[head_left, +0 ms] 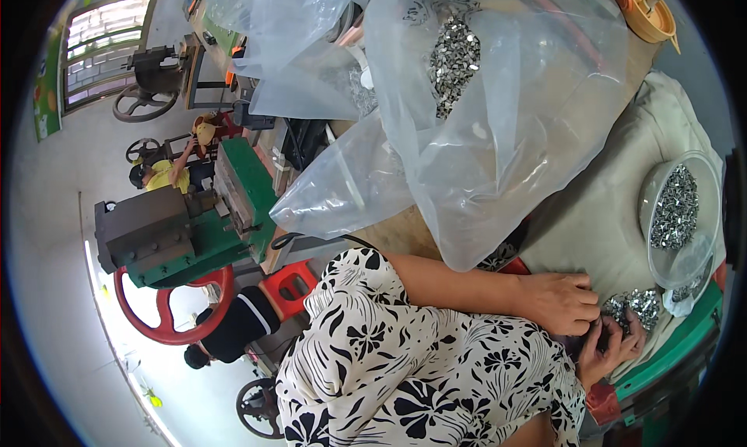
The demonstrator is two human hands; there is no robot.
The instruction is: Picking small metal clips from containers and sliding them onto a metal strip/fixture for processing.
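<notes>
My left hand (558, 302), on the upper arm in the picture, is closed with its fingers curled inward. Just beside it, my right hand (611, 347) has bent fingers and thumb drawn together. Something dark shows between the two hands, too small and covered to name. Against the fingertips lies a loose pile of small shiny metal pieces (640, 302) on a beige cloth (580, 213). Beyond it sits a clear plastic tub (647, 233) holding many more small metal pieces (675, 206).
Large clear plastic bags (498, 159) cover the workbench, one with metal pieces (455, 66) inside. An orange cup-like container (647, 13) stands at the bench edge. Green machine (167, 237) with a red handwheel (173, 303), red stool (289, 285) and two other people are farther off.
</notes>
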